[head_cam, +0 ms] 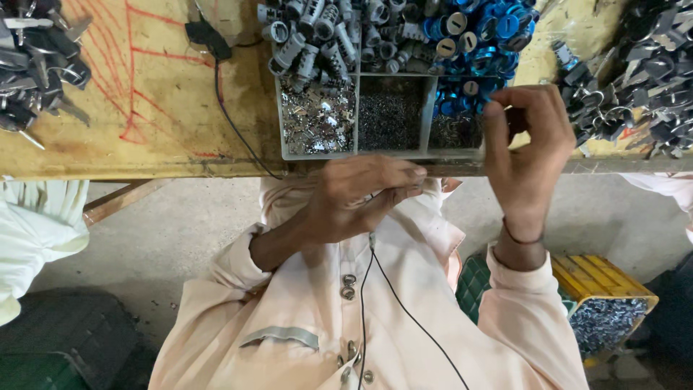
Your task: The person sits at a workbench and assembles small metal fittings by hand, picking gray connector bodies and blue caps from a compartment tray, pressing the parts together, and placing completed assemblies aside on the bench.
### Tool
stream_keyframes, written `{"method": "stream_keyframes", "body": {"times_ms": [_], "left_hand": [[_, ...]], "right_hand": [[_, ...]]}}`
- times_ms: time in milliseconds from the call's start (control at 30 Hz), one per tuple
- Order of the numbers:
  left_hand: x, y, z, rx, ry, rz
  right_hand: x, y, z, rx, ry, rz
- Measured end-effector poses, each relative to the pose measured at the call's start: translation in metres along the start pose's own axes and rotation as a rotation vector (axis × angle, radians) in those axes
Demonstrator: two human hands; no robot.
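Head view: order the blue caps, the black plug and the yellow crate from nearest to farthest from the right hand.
1. Blue caps: on the bench, just beyond the right hand, at its fingertips.
2. Yellow crate: on the floor, lower right, beside the right forearm.
3. Black plug: far across the bench, upper left.

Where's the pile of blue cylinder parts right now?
In the head view, the blue cylinder parts lie at the top, right of centre, heaped over the divided grey tray, beside the grey cylinders and just above the right hand.
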State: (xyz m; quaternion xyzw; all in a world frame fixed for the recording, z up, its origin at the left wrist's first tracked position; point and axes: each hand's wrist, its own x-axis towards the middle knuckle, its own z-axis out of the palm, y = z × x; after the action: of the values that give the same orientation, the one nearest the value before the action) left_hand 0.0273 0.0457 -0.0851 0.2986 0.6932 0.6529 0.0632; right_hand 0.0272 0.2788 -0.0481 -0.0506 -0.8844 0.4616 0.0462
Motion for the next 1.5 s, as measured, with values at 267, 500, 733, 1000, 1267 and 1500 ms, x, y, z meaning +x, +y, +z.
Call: {"method": "stream_keyframes", "body": {"times_ms": [267, 500, 733, 1000, 1267, 1500], "left_hand": [[0.006, -0.001, 0.000, 0.493, -0.162, 0.332], [0.004, 0.011, -0.011, 0.648, -0.185, 0.430], [0.001, 0.020, -0.014, 0.676, -0.197, 0.437], [-0.005, 0.016, -0.012, 0.628, -0.212, 0.442], [-0.006, 0.026, 0.007, 0.264, 0.022, 0.254], [0.007, 0.003, 0.009, 0.246, -0.037, 0.436]], "right_hand": [[-0.043, 0.008, -0.008, 0.651, -0.412, 0.305], [-0.050, 0.006, -0.002, 0.727, -0.432, 0.338], [-0.060, 0.001, 0.000, 0.760, -0.406, 0.270], [-0.046, 0.003, 0.001, 0.753, -0.585, 0.392], [-0.063, 0.007, 0.003, 1.044, -0.539, 0.429], [-0.062, 0.011, -0.008, 0.973, -0.520, 0.297]]}}
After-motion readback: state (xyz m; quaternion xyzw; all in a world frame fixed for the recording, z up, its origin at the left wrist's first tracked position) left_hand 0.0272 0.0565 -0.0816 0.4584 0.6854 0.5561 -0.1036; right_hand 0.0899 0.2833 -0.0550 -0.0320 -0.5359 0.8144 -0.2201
